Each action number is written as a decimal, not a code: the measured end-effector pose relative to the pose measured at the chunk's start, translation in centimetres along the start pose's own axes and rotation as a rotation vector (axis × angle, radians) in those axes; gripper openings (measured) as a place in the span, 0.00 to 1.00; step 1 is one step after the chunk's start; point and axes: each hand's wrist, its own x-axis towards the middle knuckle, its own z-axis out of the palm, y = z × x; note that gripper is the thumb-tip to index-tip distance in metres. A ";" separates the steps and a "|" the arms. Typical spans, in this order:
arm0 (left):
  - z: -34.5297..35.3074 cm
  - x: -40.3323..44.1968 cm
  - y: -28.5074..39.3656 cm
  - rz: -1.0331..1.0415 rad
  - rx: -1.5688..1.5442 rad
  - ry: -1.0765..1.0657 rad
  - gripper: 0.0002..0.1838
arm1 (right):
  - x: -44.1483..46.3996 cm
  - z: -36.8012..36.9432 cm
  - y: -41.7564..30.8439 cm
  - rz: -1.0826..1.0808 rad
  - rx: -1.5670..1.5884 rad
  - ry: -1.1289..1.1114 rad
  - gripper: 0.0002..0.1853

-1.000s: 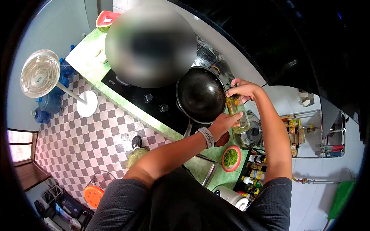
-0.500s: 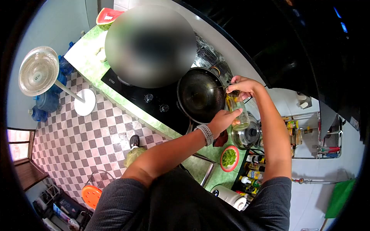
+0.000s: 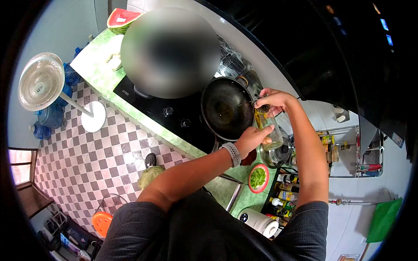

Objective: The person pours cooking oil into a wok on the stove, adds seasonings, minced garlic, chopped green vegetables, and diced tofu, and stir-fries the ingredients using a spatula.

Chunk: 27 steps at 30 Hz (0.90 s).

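Note:
A clear glass bottle with yellowish liquid (image 3: 273, 135) is tilted beside the right rim of a black wok (image 3: 222, 102), its neck toward the wok. Around the bottle's lower body, my left hand (image 3: 252, 140) is closed. My right hand (image 3: 273, 101) grips the bottle's neck end near the wok rim. A small pool of liquid shows at the wok's bottom. The wok stands on the black stove (image 3: 174, 130), its handle pointing toward me. A plate with a red rim (image 3: 253, 189) holds chopped greens (image 3: 258, 177) just below the hands.
A glass lid (image 3: 272, 158) lies right of the wok. Seasoning bottles (image 3: 285, 195) and a white appliance (image 3: 257, 221) stand nearer me. A watermelon piece (image 3: 118, 19) sits at the counter's far end. At left are a white fan (image 3: 41, 85) and an orange stool (image 3: 102, 222). A blurred oval hides part of the stove.
The pool at the wok's bottom was not visible a second ago and now shows. Both hands keep nearly the same hold on the bottle. The view has shifted slightly.

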 end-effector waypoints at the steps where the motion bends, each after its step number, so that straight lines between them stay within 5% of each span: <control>1: -0.1 -0.2 0.4 0.006 -0.006 0.006 0.22 | 0.1 0.0 -0.3 0.007 -0.007 0.000 0.37; 27: -0.2 -1.9 3.9 -0.019 0.117 0.019 0.25 | -1.0 -0.5 -1.3 0.066 0.045 0.043 0.37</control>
